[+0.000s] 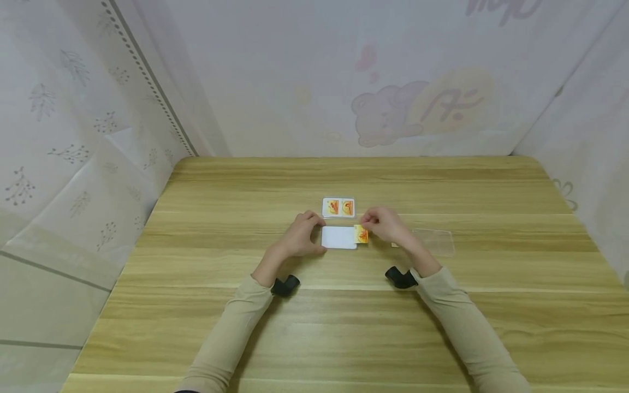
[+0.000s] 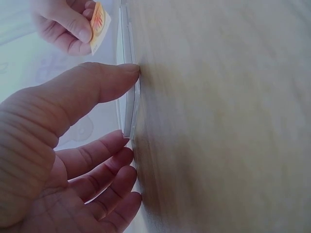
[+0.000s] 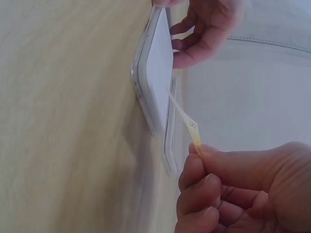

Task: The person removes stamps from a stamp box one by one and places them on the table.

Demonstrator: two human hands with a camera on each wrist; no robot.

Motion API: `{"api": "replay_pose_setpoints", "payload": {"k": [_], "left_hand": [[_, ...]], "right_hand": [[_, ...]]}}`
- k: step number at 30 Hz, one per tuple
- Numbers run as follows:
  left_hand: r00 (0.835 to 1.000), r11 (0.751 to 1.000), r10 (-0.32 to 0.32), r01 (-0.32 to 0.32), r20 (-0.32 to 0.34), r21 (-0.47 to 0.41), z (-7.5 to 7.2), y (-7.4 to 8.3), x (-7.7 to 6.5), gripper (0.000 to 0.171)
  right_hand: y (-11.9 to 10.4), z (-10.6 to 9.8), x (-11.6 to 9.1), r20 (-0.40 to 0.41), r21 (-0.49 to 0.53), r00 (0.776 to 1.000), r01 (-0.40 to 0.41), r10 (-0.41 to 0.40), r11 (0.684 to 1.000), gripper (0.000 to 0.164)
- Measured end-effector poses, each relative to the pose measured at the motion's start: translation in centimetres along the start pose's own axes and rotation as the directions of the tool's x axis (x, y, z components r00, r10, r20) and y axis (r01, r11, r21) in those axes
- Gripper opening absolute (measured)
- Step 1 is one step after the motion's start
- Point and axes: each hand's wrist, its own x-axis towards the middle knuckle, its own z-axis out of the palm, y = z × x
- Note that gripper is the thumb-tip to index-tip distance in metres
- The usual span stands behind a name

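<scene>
A plain white card in a clear holder [image 1: 338, 238] lies flat on the table. My left hand [image 1: 301, 237] grips it by its opposite long edges, with thumb and index finger at the rim and the other fingers loosely bent. Between thumb and forefinger my right hand [image 1: 385, 225] pinches a small yellow and red stamp [image 1: 361, 234] at its edge. In the right wrist view the stamp [image 3: 190, 125] is tilted, its inner end overlapping the white card [image 3: 159, 73]. Just beyond lies a second clear holder [image 1: 325, 208], with two similar stamps on white.
A transparent plastic cover [image 1: 439, 243] lies to the right, partly behind my right forearm. A small pale piece [image 1: 395, 245] shows beside that wrist. Black wrist mounts [image 1: 286, 286] sit at both cuffs. Patterned cloth [image 1: 275, 82] hangs behind the wooden table [image 1: 339, 338].
</scene>
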Motion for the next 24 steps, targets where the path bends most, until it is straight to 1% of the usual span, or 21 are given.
{"api": "replay_pose_setpoints", "payload": {"k": [9, 16, 24], "left_hand": [[1.000, 1.000, -0.010, 0.010, 0.002, 0.003, 0.1, -0.1, 0.1, 0.052], [1.000, 1.000, -0.013, 0.013, 0.005, 0.006, 0.2, -0.2, 0.2, 0.053], [1.000, 1.000, -0.014, 0.014, 0.008, 0.001, 0.2, -0.2, 0.1, 0.053]], "right_hand": [[0.6, -0.5, -0.4, 0.008, 0.011, 0.999, -0.046, 0.045, 0.999, 0.011], [1.2, -0.7, -0.7, -0.011, 0.012, 0.999, -0.035, 0.035, 0.999, 0.010], [1.8, -1.1, -1.1, -0.014, 0.012, 1.000, -0.026, 0.026, 1.000, 0.010]]}}
